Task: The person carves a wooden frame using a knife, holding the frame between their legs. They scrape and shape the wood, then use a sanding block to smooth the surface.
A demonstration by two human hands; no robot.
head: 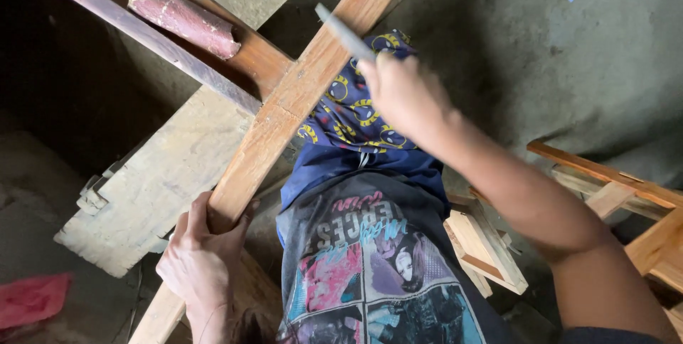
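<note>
I am seeing left hand [203, 258] gripping near end of wooden slat [284, 113], slat lying across lap. Right hand [405, 95], above slat, closed on grey flat tool [345, 33], blurred. Judging smoothing step underway; next stroke needing firm steadying.

Your right hand [405, 91] is motion-blurred, and so is the thin grey tool [345, 33] it grips, so you cannot tell what kind of tool it is. The long wooden slat [284, 113] runs off the far and near edges. Your left hand [203, 258] hides part of the slat's near stretch.
</note>
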